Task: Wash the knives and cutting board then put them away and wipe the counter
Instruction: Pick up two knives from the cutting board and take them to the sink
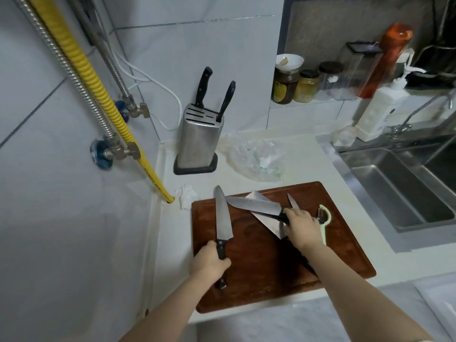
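A person stands at a white kitchen counter (291, 166), both bare arms reaching in from the bottom of the frame over a dark wooden cutting board (259, 262) at lower centre. The left hand (209, 261) is curled round the black handle of a chef's knife (223, 218), its blade pointing toward the top of the frame along the board's left edge. The right hand (299, 225), at centre right, grips the dark handle of a second knife (254, 205) whose blade points left across a cleaver blade (267, 222) lying on the board; a small paring knife (293, 202) shows just above the fingers. A pale peeler (325, 220) lies at the board's right side. Above the board, a steel knife block (199, 141) holds two black-handled knives beside a crumpled clear plastic bag (256, 159). A steel sink (399, 188) fills the right of the frame, with jars (296, 85) on a ledge at upper right.
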Demonstrator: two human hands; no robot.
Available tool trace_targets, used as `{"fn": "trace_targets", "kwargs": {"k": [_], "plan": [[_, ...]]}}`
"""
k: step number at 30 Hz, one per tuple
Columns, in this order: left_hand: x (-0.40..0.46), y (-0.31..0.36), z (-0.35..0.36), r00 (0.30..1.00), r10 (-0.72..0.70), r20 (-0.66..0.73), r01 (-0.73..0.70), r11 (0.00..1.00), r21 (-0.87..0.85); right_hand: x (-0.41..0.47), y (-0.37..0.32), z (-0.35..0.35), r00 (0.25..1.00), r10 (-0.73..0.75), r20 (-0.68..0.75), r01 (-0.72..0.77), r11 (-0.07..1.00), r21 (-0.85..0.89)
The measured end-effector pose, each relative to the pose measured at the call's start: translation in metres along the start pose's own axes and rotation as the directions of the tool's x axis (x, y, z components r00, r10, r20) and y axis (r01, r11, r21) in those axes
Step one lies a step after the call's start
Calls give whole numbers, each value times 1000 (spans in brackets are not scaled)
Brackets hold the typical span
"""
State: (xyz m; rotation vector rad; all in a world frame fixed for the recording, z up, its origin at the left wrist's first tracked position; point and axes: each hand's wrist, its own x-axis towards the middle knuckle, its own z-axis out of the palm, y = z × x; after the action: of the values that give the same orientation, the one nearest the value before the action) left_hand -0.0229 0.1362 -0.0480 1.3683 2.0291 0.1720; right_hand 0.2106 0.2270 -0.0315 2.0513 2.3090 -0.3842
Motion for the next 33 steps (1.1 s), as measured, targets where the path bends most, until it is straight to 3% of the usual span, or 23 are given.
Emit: {"fn": "trace_targets", "kwargs": {"k": [5, 10, 14, 17, 22, 24, 27, 31, 33], "plan": [[2, 3, -4, 996, -50, 71, 65, 972, -225, 4, 3, -1, 999, 24, 26, -23, 999, -38], [2, 7, -7, 990, -92, 104, 122, 933, -338, -2, -3, 3, 999, 11, 45, -6, 994, -105], [-1, 13, -8, 983, -106, 150, 168, 846, -505, -10, -7, 6, 1000, 0, 22, 2, 996, -91], [0, 14, -12, 973, -122, 194, 218, 754, -620, -17, -11, 4, 1000, -9, 18, 9, 1000, 26], [-7, 20, -16, 956, -115, 270, 286, 570, -770, -32, -21, -6, 992, 97, 76, -115, 948, 296], [-11, 20, -14, 962, -108, 252, 269, 547, -792, -42, -23, -10, 976, 174, 133, -217, 851, 479], [-18, 20, -12, 978, -45, 205, 191, 594, -781, -62, -25, -12, 912, 277, 302, -406, 510, 758], [-31, 31, -15, 986, 68, 154, 77, 636, -768, -91, -22, -13, 859, 315, 402, -443, 66, 894], [-37, 38, -14, 980, 133, 151, 27, 655, -755, -106, -22, -14, 849, 331, 412, -415, -67, 907]]}}
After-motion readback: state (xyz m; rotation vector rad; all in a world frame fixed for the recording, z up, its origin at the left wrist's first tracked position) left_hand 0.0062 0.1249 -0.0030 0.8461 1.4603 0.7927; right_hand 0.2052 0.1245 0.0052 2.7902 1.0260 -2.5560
